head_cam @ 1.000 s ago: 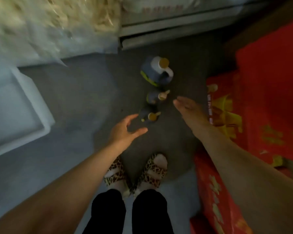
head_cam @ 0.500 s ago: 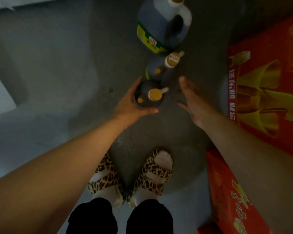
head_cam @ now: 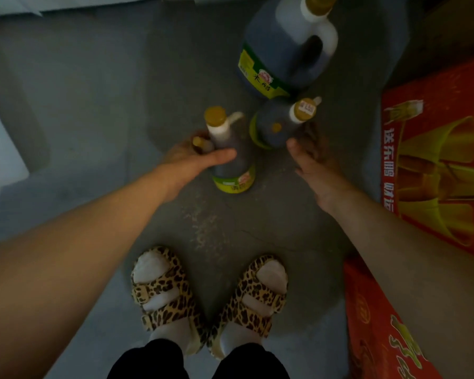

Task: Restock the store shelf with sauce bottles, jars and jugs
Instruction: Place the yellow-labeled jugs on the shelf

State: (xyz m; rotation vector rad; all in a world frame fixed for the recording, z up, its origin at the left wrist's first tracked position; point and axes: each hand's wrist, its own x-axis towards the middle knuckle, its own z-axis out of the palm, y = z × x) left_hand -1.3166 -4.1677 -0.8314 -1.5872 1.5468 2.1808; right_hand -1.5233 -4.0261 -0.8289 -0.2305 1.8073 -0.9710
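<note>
On the grey floor, from my left to my right:
Left hand [head_cam: 188, 157]: I grip the nearer sauce bottle [head_cam: 227, 149], thumb across its dark front, fingers curled round the far side; it tilts, yellow cap toward the left.
Second sauce bottle [head_cam: 278, 127]: stands just beyond and right of the first, yellow cap carrying a price sticker.
Jug [head_cam: 285, 47]: the big dark one with a white handle stands farther out, touching or nearly touching the second bottle.
Right hand [head_cam: 316, 165]: my fingers reach round the right side of the second bottle, thumb at its base; fingertips are hidden, so I cannot tell how firmly they close.
Red cartons [head_cam: 435, 165]: stacked along my right side.
Sandals [head_cam: 208, 294]: leopard-print, below both bottles.
</note>
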